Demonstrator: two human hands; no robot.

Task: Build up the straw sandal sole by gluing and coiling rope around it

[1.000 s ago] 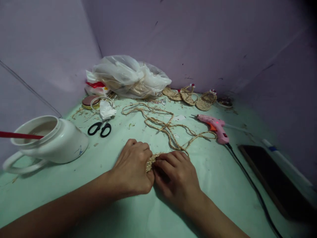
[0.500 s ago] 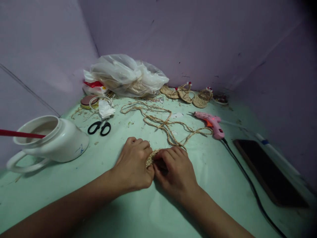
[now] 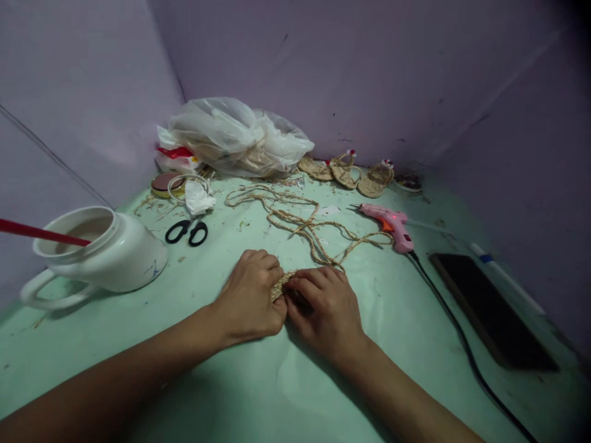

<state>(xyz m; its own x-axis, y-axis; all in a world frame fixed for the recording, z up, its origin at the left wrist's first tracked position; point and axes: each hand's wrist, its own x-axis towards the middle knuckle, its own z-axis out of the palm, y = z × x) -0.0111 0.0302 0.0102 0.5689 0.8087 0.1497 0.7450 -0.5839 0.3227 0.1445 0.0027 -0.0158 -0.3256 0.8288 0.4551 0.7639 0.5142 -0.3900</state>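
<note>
The lone view looks forward and down (from head height).

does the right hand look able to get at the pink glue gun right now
Probably yes: the pink glue gun lies just beyond the right hand, with only cord between, though that hand would likely have to let go of the woven piece.

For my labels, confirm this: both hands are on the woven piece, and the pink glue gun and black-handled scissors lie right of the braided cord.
Wrong: the head view shows the black-handled scissors left of the braided cord. The left hand and right hand are indeed on the woven piece, the pink glue gun right of the cord.
</note>
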